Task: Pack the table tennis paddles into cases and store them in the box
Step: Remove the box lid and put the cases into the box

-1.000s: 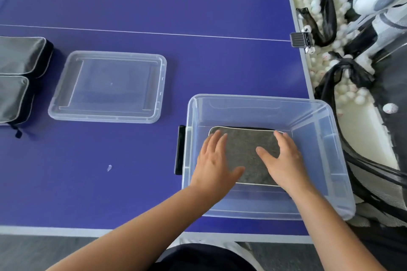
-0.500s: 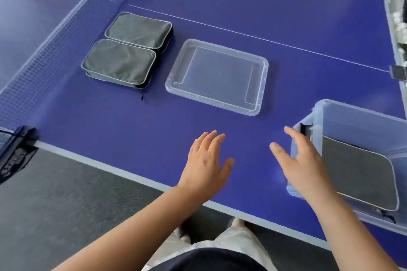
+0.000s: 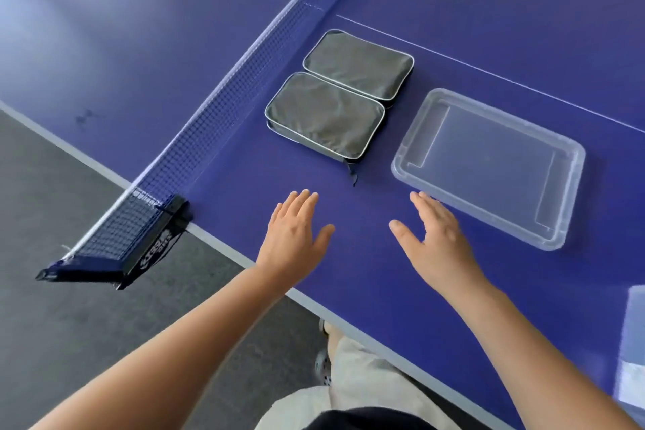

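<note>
Bright daylight (glare upper left)

Two cases (image 3: 343, 91), one lid (image 3: 488, 167), two hands (image 3: 363, 237)

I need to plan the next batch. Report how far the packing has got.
Done: not visible here; only a blurred corner of the box shows. In hand: nothing; the left hand and right hand hover open near the two grey cases. Left: both cases, then the lid, which is off.
</note>
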